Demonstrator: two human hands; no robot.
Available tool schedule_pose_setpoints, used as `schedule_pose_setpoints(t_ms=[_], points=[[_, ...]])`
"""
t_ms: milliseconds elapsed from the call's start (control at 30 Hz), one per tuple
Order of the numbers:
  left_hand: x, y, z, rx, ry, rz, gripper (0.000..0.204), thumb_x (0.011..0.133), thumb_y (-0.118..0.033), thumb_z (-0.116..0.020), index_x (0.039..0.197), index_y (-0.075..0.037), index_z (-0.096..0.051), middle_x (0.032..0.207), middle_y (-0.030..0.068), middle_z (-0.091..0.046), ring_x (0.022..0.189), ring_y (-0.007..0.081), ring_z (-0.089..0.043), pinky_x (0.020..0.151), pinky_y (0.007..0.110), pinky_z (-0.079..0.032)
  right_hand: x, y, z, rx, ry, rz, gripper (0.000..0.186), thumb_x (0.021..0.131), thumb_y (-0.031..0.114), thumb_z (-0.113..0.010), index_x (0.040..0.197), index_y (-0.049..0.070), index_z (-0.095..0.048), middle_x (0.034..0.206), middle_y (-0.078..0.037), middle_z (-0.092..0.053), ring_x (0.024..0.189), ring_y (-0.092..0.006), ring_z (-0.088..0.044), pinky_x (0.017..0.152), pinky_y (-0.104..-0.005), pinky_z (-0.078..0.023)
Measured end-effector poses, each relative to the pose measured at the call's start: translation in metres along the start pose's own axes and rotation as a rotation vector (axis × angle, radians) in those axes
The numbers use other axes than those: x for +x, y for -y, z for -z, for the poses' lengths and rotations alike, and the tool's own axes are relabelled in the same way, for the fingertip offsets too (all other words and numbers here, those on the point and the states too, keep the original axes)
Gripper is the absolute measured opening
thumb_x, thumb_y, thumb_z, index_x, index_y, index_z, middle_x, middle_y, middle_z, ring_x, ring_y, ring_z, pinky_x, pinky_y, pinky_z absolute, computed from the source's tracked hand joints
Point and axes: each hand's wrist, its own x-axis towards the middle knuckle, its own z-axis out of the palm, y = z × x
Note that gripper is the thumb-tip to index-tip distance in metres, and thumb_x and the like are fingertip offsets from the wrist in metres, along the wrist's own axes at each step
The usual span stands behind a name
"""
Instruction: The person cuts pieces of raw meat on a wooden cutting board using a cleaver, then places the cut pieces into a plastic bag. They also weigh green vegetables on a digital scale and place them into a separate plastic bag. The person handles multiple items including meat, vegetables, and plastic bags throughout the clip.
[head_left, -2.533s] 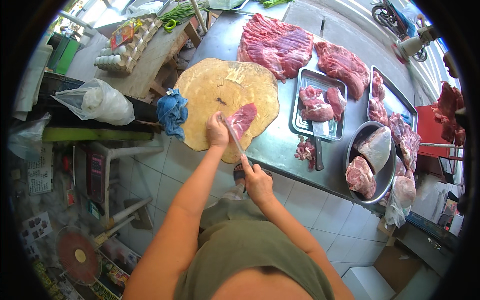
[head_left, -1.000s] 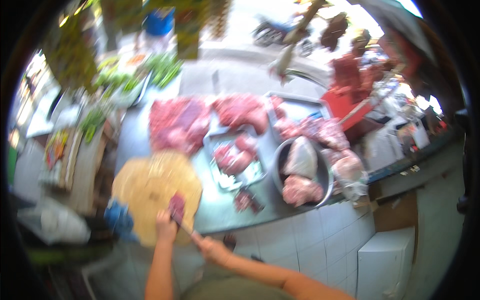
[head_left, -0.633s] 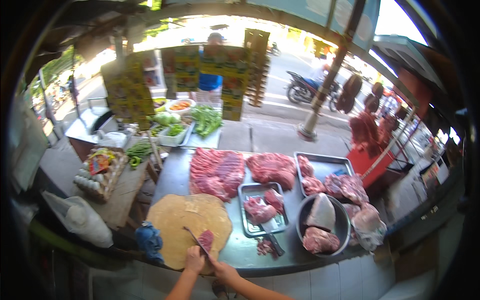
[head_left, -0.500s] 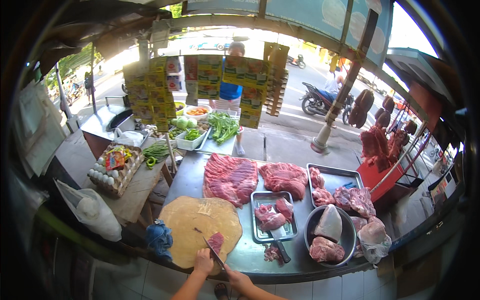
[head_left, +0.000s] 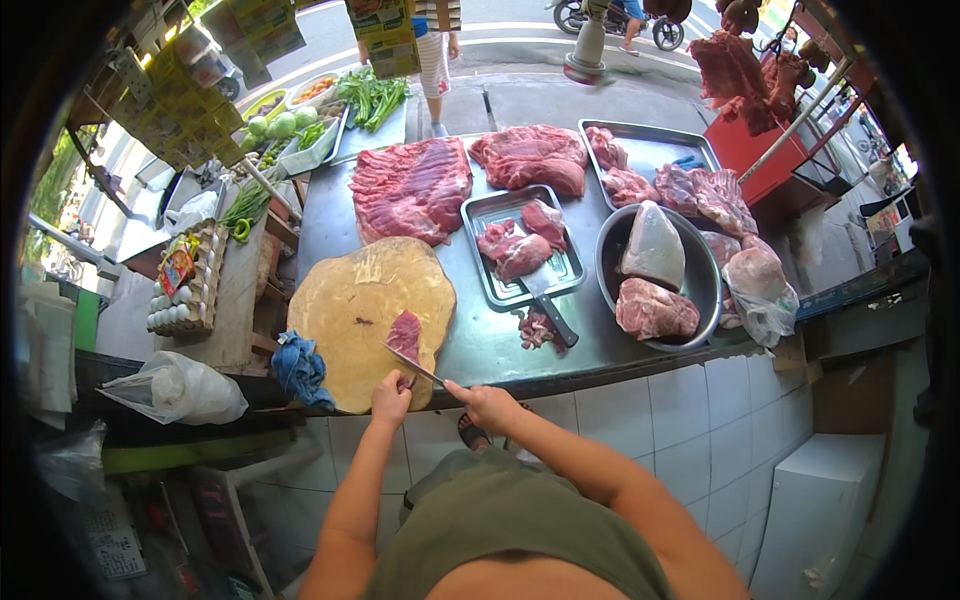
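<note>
On the round wooden chopping block (head_left: pixel 340 290) lies a small piece of red meat (head_left: pixel 404 333). My right hand (head_left: pixel 492 409) grips a knife (head_left: pixel 418 365) by its handle, the blade slanting up and left to the meat's lower edge. Just left of the blade, at the block's near edge, is my left hand (head_left: pixel 391 398). Its fingers are pinched together; what they hold, if anything, is too small to name. A crumpled blue cloth (head_left: pixel 301 368) sits at the block's left edge.
A metal tray (head_left: pixel 553 291) holds meat cuts and a black-handled cleaver (head_left: pixel 556 320). Meat slabs (head_left: pixel 412 190) lie behind the block. To the right are a steel basin (head_left: pixel 709 285) and a larger tray (head_left: pixel 655 138). An egg carton (head_left: pixel 205 290) and vegetables stand left; a person stands beyond.
My view has tipped downward, bringing my arms and the floor into sight. The knife has stayed beside the meat, and both hands remain at the block's near edge.
</note>
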Motion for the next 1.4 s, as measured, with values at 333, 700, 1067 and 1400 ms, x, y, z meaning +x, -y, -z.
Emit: schedule_pose_setpoints(t_ms=[333,700,1067,1400], points=[[0.003,-0.015,0.000,-0.105,0.543,0.106,0.010,0.073,-0.008,-0.069,0.082,-0.004,-0.068,0.073,0.0085,-0.068,0.067,0.0197,-0.066,0.063,0.034,-0.053,0.040,0.000,0.009,0.035,0.043,0.092,0.067,0.087,0.012,-0.053,0.150,0.030,-0.039,0.091,-0.016,-0.067,0.081,-0.0367,-0.068,0.069,-0.0467,-0.053],[0.012,-0.082,0.002,-0.596,0.615,0.257,0.013,0.085,0.001,-0.062,0.098,0.000,-0.062,0.080,0.0055,-0.063,0.068,0.0123,-0.060,0.060,0.025,-0.046,-0.073,-0.078,0.054,0.604,-0.384,0.000,0.063,0.083,0.014,-0.064,0.144,0.014,-0.048,0.112,-0.029,-0.065,0.103,-0.0405,-0.066,0.089,-0.0385,-0.052],[0.175,-0.227,-0.088,-0.749,0.294,0.012,0.042,0.097,-0.012,-0.061,0.138,-0.006,-0.057,0.127,0.0050,-0.062,0.111,0.0116,-0.060,0.094,0.027,-0.049,-0.160,-0.146,0.072,0.755,-0.590,-0.383,0.063,0.079,0.012,-0.066,0.140,0.004,-0.052,0.117,-0.029,-0.065,0.109,-0.0392,-0.065,0.091,-0.0374,-0.052],[0.151,-0.173,-0.079,0.469,0.032,-0.227,0.038,0.087,-0.007,-0.058,0.124,-0.010,-0.065,0.138,0.0225,-0.053,0.132,0.0392,-0.046,0.112,0.043,-0.036,-0.176,-0.150,0.096,0.635,-0.538,-0.407,0.062,0.080,0.013,-0.066,0.140,0.007,-0.053,0.115,-0.025,-0.067,0.104,-0.0396,-0.066,0.089,-0.0407,-0.053]])
